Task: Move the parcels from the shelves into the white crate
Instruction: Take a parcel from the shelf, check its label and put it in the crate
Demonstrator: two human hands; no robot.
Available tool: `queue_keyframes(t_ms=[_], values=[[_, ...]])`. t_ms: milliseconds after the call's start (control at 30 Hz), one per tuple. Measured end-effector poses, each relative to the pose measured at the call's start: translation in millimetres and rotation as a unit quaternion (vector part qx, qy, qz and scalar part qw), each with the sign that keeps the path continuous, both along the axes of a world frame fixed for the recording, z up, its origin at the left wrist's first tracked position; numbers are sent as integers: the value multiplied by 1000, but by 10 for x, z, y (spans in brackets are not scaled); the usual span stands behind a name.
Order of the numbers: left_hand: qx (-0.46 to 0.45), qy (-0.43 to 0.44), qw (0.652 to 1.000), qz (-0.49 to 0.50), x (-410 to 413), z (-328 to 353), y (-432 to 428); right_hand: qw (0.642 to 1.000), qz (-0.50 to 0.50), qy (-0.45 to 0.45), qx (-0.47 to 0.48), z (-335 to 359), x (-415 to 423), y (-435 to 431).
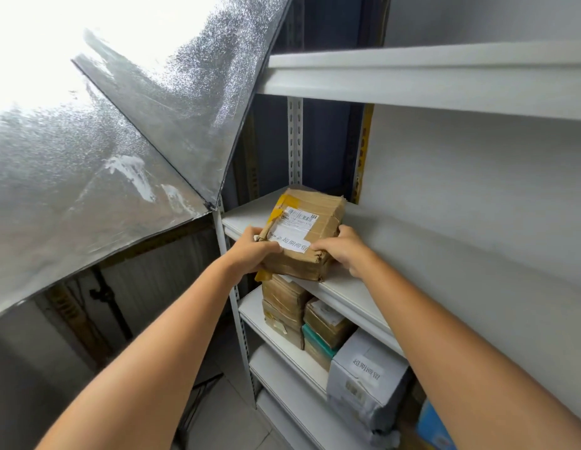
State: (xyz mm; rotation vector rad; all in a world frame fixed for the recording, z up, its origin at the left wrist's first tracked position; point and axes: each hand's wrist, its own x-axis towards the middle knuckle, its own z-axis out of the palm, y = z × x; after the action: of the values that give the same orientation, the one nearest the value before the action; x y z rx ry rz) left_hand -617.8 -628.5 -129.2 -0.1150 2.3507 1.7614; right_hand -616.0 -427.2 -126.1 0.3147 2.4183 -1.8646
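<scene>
A brown cardboard parcel point(310, 222) wrapped in tape, with a white shipping label on top, lies at the front left corner of a white shelf point(354, 287). My left hand point(256, 251) grips its near left corner, thumb over the top. My right hand point(342, 248) holds its near right edge, fingers curled over the top. More parcels sit on the shelf below: a stack of brown boxes point(282, 310), a brown box on a teal one point(326, 332), and a white-wrapped parcel point(364, 381). The white crate is not in view.
A large silver reflective umbrella point(120, 157) on a dark stand fills the left side, close to the shelf's upright post point(237, 306). Another white shelf point(412, 79) hangs above. A blue item point(432, 427) sits low at the right. Grey floor lies below.
</scene>
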Motion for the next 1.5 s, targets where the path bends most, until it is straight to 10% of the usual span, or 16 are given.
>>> queue_keyframes(t_ms=[833, 1500], values=[[44, 155, 964, 212, 2377, 230, 86, 967, 164, 191, 32, 285, 1670, -195], [14, 93, 934, 345, 4480, -297, -710, 938, 290, 180, 58, -246, 3201, -1252]])
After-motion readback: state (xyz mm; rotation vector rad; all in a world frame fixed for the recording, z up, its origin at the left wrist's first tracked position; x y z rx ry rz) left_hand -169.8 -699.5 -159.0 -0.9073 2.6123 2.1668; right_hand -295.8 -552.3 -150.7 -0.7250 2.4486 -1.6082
